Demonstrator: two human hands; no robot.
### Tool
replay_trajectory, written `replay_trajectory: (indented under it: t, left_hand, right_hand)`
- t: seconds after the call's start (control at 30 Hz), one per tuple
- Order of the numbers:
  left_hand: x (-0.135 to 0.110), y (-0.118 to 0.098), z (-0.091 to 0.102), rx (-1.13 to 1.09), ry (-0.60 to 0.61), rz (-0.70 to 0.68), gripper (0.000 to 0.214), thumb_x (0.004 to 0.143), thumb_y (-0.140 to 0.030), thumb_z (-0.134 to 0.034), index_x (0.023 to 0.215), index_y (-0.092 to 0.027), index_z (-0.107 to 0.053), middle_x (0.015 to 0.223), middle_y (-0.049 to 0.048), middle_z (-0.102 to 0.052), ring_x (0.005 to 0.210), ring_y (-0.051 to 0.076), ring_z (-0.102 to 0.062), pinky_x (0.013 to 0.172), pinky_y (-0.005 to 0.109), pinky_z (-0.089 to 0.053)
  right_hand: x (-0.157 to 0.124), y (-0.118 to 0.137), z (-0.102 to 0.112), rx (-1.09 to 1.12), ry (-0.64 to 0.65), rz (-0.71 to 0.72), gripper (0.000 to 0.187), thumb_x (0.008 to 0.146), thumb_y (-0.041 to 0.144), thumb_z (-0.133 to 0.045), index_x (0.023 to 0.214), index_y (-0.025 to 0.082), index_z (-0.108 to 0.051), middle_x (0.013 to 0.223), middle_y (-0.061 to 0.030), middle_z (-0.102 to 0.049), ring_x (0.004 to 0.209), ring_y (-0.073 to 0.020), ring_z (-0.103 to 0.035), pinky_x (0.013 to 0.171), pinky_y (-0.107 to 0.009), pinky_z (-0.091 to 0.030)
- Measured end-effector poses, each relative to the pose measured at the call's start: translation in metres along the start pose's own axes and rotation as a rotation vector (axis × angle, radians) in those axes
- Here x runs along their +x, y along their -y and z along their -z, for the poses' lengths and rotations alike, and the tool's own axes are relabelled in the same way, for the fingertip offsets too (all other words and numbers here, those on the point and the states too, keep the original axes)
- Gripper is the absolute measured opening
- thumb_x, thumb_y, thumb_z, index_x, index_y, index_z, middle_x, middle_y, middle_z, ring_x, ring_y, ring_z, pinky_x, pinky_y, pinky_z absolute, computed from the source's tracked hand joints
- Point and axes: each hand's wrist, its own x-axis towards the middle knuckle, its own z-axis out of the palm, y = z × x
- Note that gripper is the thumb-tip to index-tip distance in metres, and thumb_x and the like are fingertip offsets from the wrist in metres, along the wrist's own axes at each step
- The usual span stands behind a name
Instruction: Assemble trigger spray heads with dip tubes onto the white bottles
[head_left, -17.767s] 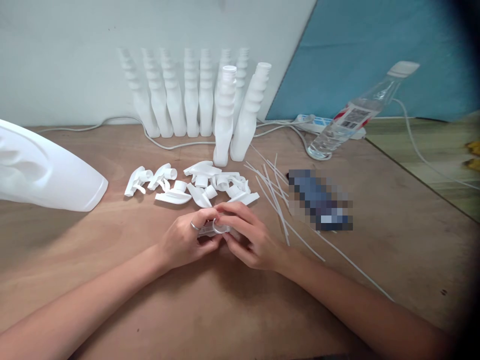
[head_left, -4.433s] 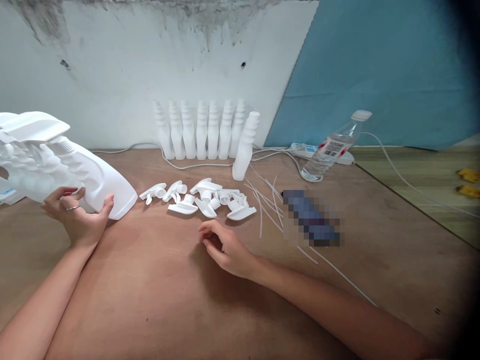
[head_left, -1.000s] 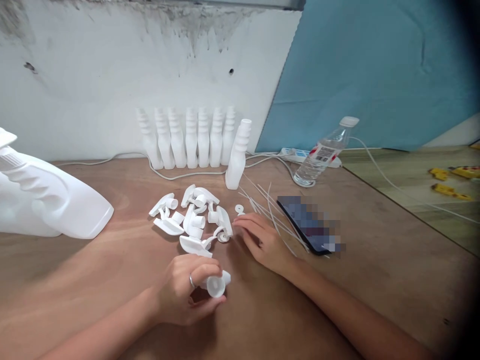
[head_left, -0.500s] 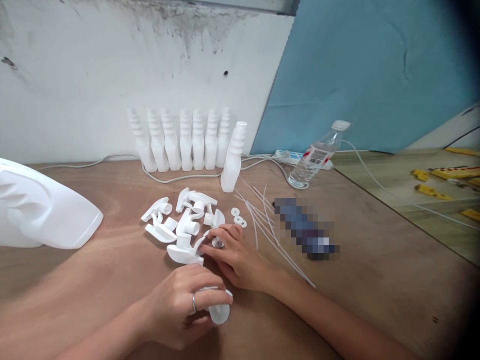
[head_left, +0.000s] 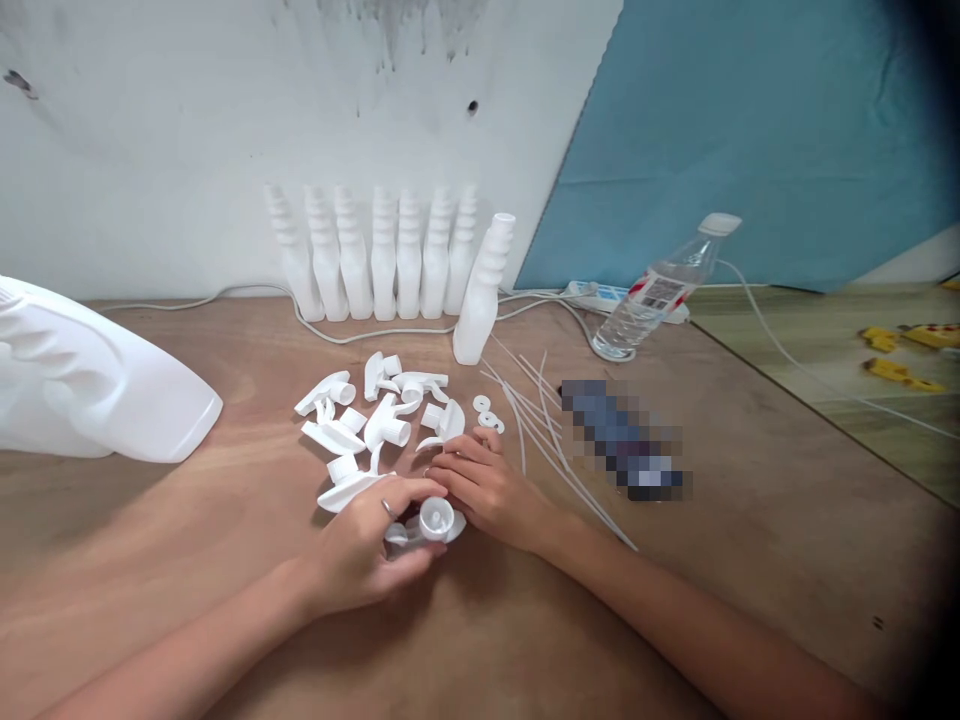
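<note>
My left hand [head_left: 367, 545], with a ring on one finger, is closed around a white spray trigger head [head_left: 435, 521] whose round collar faces up. My right hand [head_left: 491, 487] sits right beside it, fingers curled and pinched at the edge of the pile of trigger heads [head_left: 371, 415]; what they pinch is too small to make out. Small white washers [head_left: 486, 412] lie just beyond my right fingers. Thin white dip tubes [head_left: 536, 420] are scattered to the right.
A row of white bottles [head_left: 375, 255] stands against the wall, one more bottle [head_left: 480, 290] in front. A large white bottle [head_left: 90, 375] lies at the left. A phone [head_left: 622, 440], a water bottle [head_left: 660, 290], a power strip and cables lie on the wooden table [head_left: 750, 480].
My left hand has moved up with the trigger head toward my right hand, and the two hands now meet. My right hand has drawn back slightly from the pile.
</note>
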Motion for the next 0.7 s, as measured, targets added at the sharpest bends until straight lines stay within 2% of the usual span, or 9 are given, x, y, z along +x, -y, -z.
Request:
replay_trajectory:
  t: [0.07, 0.17, 0.2, 0.27, 0.37, 0.43, 0.57, 0.7]
  left_hand:
    - [-0.001, 0.001, -0.001, -0.002, -0.013, 0.007, 0.044, 0.084, -0.02, -0.064, 0.124, -0.023, -0.046, 0.112, 0.0036, -0.062, 0.097, 0.015, -0.061, 0.084, 0.025, -0.047]
    - [-0.001, 0.001, -0.002, -0.014, -0.025, 0.026, 0.044, 0.081, -0.018, -0.066, 0.121, -0.023, -0.047, 0.109, 0.0014, -0.063, 0.095, 0.014, -0.061, 0.083, 0.023, -0.047]
    - [-0.001, 0.001, -0.002, -0.016, -0.028, 0.038, 0.044, 0.081, -0.017, -0.066, 0.119, -0.023, -0.047, 0.108, 0.0006, -0.063, 0.094, 0.014, -0.062, 0.082, 0.023, -0.047]
    - [0.0, -0.001, -0.001, -0.007, -0.04, 0.052, 0.041, 0.08, -0.016, -0.067, 0.116, -0.024, -0.048, 0.104, -0.0007, -0.062, 0.092, 0.013, -0.061, 0.082, 0.022, -0.047]
    - [0.001, -0.002, -0.001, -0.002, -0.043, 0.052, 0.036, 0.082, -0.017, -0.066, 0.113, -0.023, -0.048, 0.1, -0.0012, -0.062, 0.088, 0.012, -0.061, 0.08, 0.022, -0.048]
    - [0.001, -0.001, -0.001, -0.001, -0.053, 0.044, 0.035, 0.082, -0.019, -0.067, 0.112, -0.022, -0.047, 0.097, -0.0009, -0.061, 0.086, 0.012, -0.061, 0.077, 0.022, -0.048]
    - [-0.001, 0.002, -0.002, 0.029, -0.101, 0.009, 0.034, 0.081, -0.016, -0.066, 0.11, -0.02, -0.048, 0.094, 0.0, -0.062, 0.079, 0.012, -0.06, 0.071, 0.022, -0.047]
    - [0.001, 0.005, -0.001, 0.023, -0.038, -0.081, 0.028, 0.084, -0.012, -0.062, 0.109, -0.021, -0.052, 0.104, 0.0021, -0.064, 0.09, 0.014, -0.062, 0.081, 0.025, -0.048]
  right_hand:
    - [-0.002, 0.002, 0.004, 0.021, -0.074, -0.042, 0.01, 0.095, 0.017, -0.051, 0.093, 0.017, -0.06, 0.087, -0.0045, -0.071, 0.088, -0.0198, -0.058, 0.083, -0.039, -0.033]
    - [-0.003, 0.009, 0.009, 0.151, -0.273, -0.168, 0.009, 0.092, 0.012, -0.053, 0.092, 0.019, -0.059, 0.082, -0.0034, -0.068, 0.078, -0.0164, -0.059, 0.077, -0.035, -0.038]
    - [-0.004, 0.011, 0.01, 0.188, -0.332, -0.171, 0.01, 0.091, 0.011, -0.054, 0.094, 0.019, -0.059, 0.083, -0.0039, -0.068, 0.077, -0.0158, -0.059, 0.075, -0.034, -0.04]
    - [-0.005, 0.015, 0.011, 0.213, -0.387, -0.088, 0.012, 0.089, 0.01, -0.056, 0.098, 0.017, -0.06, 0.086, -0.0056, -0.068, 0.078, -0.0163, -0.06, 0.074, -0.034, -0.042]
    - [-0.005, 0.017, 0.009, 0.193, -0.351, 0.112, 0.016, 0.088, 0.011, -0.058, 0.104, 0.013, -0.06, 0.09, -0.0082, -0.07, 0.082, -0.0185, -0.061, 0.075, -0.037, -0.044]
    - [-0.005, 0.016, 0.008, 0.211, -0.304, 0.174, 0.016, 0.089, 0.011, -0.056, 0.104, 0.012, -0.06, 0.091, -0.0092, -0.07, 0.085, -0.019, -0.061, 0.076, -0.038, -0.046]
    - [-0.006, 0.011, 0.009, 0.278, -0.259, 0.184, 0.023, 0.086, 0.009, -0.055, 0.108, 0.013, -0.059, 0.1, -0.0125, -0.068, 0.092, -0.0213, -0.061, 0.079, -0.04, -0.048]
    - [-0.007, 0.007, 0.011, 0.319, -0.221, 0.169, 0.028, 0.081, 0.009, -0.059, 0.108, 0.013, -0.058, 0.104, -0.0137, -0.066, 0.097, -0.0232, -0.06, 0.082, -0.042, -0.049]
